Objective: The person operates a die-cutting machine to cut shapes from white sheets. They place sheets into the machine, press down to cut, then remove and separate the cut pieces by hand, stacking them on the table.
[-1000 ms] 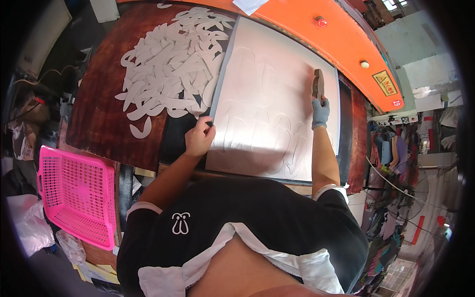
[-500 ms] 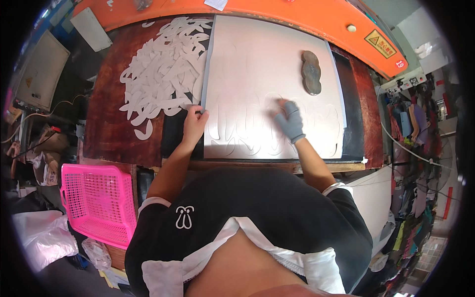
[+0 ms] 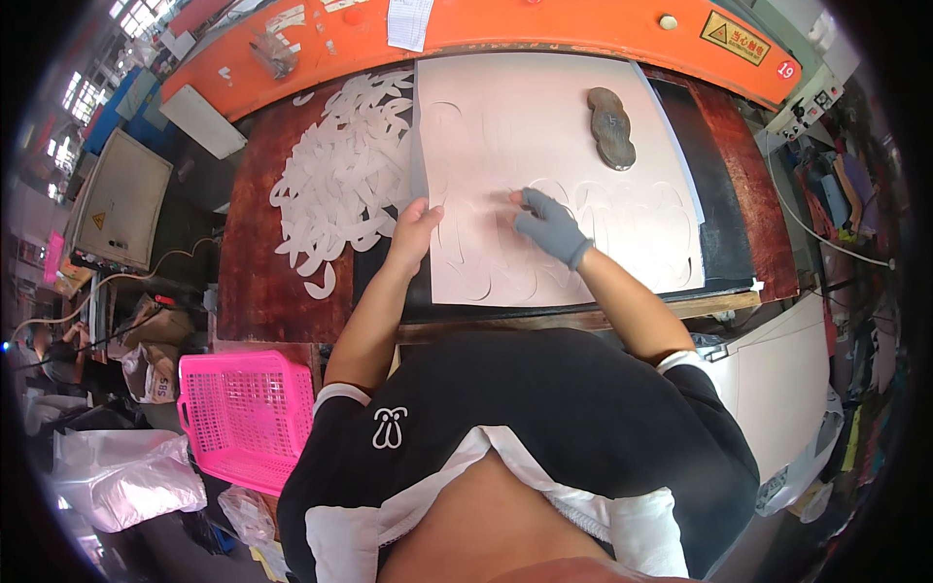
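- The bare left hand (image 3: 416, 228) lies flat, fingers together, on the left edge of a large pale pink sheet of thin material (image 3: 554, 155) marked with curved cut outlines.
- The right hand (image 3: 546, 223), in a grey glove, rests on the middle of the same sheet, its fingertips pressed down on one of the cut outlines; whether it pinches a piece I cannot tell.
- The sheet lies across the dark reddish-brown counter (image 3: 262, 282), in front of an orange machine housing (image 3: 544, 24).
- A dark grey, peanut-shaped cutting die (image 3: 611, 126) sits on the sheet's far part, well apart from both hands.
- A heap of white curved cut pieces (image 3: 340, 189) lies on the counter just left of the sheet.
- A pink plastic mesh basket (image 3: 248, 413) stands below the counter, on the left.
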Tool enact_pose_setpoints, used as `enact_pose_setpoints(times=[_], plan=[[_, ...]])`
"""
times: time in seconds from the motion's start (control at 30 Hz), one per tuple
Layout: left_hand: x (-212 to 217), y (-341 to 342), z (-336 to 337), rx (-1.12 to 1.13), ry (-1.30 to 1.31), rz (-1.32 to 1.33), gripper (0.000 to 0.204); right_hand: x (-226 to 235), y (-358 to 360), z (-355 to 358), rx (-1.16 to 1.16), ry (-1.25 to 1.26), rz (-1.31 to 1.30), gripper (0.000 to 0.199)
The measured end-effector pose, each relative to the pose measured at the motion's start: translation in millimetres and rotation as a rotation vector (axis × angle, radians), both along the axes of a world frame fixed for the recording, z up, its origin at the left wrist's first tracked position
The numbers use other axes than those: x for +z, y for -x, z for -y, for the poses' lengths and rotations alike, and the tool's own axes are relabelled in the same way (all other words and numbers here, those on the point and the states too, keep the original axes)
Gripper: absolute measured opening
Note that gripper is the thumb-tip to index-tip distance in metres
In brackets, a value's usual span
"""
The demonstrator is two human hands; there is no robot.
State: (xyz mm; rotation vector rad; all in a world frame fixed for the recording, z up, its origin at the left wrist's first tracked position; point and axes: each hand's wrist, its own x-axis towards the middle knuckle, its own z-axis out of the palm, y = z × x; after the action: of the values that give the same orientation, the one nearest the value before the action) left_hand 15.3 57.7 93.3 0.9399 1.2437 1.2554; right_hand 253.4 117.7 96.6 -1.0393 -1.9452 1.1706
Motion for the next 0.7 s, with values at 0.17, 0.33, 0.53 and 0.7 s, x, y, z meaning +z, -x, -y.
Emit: enact_pose_setpoints(times=[0.17,0.33,0.53,0.7], plan=[[23.4,-13.7,-6.5,-0.003,-0.106,0.123,0.026,33.9,24.2,-35.0,0.055,0.363,-0.016,0.049],[26.4,-26.5,-22.1,0.040,-0.089,0.164,0.023,17.7,37.3,-38.5,0.118,0.004,0.115,0.058],[-7.7,-31.2,-32.9,0.087,-0.040,-0.122,0.022,-21.9,17.6,-54.6,0.229,-0.362,0.280,0.061],[-20.4,-32.5,-39.0,0.092,-0.031,-0.575,0.024,-35.5,15.0,-54.5,0.256,-0.402,0.348,0.063]])
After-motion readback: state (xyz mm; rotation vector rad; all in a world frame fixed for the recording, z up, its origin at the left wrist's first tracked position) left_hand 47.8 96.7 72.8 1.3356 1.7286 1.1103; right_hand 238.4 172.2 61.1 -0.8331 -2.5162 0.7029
